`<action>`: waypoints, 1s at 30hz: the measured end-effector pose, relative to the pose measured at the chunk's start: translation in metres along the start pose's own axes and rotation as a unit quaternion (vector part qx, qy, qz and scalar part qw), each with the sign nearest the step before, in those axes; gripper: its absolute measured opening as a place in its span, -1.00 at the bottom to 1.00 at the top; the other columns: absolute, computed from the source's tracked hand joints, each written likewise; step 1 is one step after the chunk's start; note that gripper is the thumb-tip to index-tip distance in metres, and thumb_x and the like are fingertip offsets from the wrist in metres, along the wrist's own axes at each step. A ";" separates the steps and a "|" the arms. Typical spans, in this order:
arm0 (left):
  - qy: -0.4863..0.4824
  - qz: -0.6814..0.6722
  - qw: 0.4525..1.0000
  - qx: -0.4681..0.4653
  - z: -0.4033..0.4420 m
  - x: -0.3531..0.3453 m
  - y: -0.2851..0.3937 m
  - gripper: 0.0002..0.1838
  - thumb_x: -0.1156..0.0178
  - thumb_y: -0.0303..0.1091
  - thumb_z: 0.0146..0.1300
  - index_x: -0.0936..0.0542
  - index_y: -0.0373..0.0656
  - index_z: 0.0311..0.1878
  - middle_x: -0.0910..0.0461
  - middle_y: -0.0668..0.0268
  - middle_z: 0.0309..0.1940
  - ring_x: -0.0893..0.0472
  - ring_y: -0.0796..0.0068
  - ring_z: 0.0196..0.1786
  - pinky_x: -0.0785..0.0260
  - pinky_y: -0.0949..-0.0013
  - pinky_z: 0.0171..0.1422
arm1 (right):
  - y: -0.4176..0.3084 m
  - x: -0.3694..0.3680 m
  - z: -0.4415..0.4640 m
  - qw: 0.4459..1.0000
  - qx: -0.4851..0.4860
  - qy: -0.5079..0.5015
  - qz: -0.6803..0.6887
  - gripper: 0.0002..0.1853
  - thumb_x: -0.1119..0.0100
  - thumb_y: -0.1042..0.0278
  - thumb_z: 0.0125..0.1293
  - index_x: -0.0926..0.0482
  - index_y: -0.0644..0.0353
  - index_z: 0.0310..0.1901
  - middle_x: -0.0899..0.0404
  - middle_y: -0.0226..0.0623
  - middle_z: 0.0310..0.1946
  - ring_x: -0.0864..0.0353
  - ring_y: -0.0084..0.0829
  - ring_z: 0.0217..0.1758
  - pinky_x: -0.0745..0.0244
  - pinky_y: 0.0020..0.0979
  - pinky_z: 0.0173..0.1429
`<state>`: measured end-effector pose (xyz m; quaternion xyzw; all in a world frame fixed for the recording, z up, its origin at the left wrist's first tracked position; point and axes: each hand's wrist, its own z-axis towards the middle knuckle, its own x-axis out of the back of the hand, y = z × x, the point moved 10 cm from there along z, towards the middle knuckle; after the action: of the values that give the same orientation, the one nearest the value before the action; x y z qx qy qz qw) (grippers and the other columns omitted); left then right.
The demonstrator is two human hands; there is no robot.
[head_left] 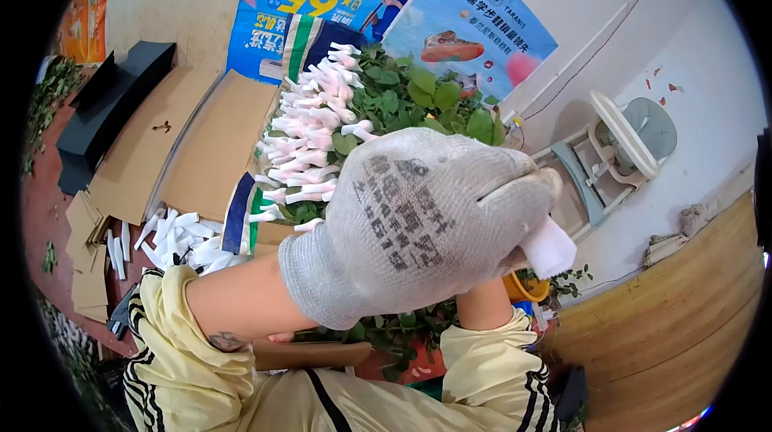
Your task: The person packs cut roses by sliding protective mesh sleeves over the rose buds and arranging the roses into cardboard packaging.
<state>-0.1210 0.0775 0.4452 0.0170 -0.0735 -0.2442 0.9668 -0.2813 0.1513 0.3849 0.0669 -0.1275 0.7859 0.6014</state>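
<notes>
My left hand [418, 215], in a grey knit glove with dark printing, is raised close in front of me. Its fingers are curled closed, and a white, faintly pink foam sleeve [551, 248] sticks out at the fingertips. Whether a flower is inside that sleeve is hidden. My right forearm [482, 307] rises behind the glove, which hides the right hand. Beyond the left hand lies a heap of roses, their buds in white sleeves [310, 122] facing left and their green leaves [418, 90] facing right.
Loose white sleeves [189, 239] are piled at left beside flattened cardboard [145, 143] and a black folded tray [112, 118]. Blue posters [474, 30] hang behind the roses. To the right stand a high chair [627, 143], an orange bucket [527, 287] and a wooden board [667, 311].
</notes>
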 end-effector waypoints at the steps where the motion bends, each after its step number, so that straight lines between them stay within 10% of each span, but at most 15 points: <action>1: 0.008 -0.002 1.000 0.004 0.000 0.002 0.000 -0.52 -0.46 -0.34 -0.18 -0.59 -0.12 -0.08 -0.66 0.22 -0.24 -0.67 0.23 -0.30 -0.52 0.31 -0.27 | -0.001 -0.001 0.000 1.000 0.004 -0.002 -0.006 -0.65 -0.23 0.42 -0.05 -0.57 0.29 -0.14 -0.61 -0.10 -0.16 -0.60 -0.13 -0.07 -0.52 -0.24 0.01; 18: -0.007 0.000 1.000 -0.003 0.004 0.007 0.008 -0.66 -0.42 -0.39 -0.13 -0.62 -0.09 -0.20 -0.64 0.33 -0.33 -0.65 0.32 -0.34 -0.48 0.37 -0.35 | -0.015 0.008 -0.014 0.994 0.025 0.001 -0.110 -0.63 -0.33 0.25 0.00 -0.58 0.26 -0.16 -0.60 -0.11 -0.13 -0.60 -0.18 -0.03 -0.50 -0.25 0.03; 27: 0.067 -0.289 0.950 0.096 -0.066 0.086 -0.019 -0.71 -0.22 -0.30 0.26 -0.58 -0.32 -0.07 -0.62 0.00 -0.14 -0.62 -0.03 -0.06 -0.48 0.14 0.00 | -0.095 -0.060 0.009 0.964 0.181 -0.182 -0.073 -0.58 -0.21 0.46 -0.26 -0.65 0.19 -0.20 -0.63 -0.18 -0.25 -0.64 -0.15 -0.21 -0.56 -0.27 -0.16; 30: 0.161 -0.405 0.894 0.103 -0.098 0.141 -0.021 -0.70 -0.15 -0.18 0.32 -0.58 -0.25 -0.10 -0.54 0.01 0.00 -0.52 0.01 0.09 -0.33 0.01 0.20 | -0.074 -0.045 0.011 0.973 0.170 -0.119 -0.104 -0.56 -0.23 0.49 -0.06 -0.54 0.25 -0.04 -0.63 -0.13 -0.24 -0.65 -0.26 -0.19 -0.55 -0.31 -0.10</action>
<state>0.0067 -0.0087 0.3659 0.1839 0.0713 -0.5998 0.7755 -0.1987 0.1246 0.3930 0.2743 -0.0549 0.7155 0.6402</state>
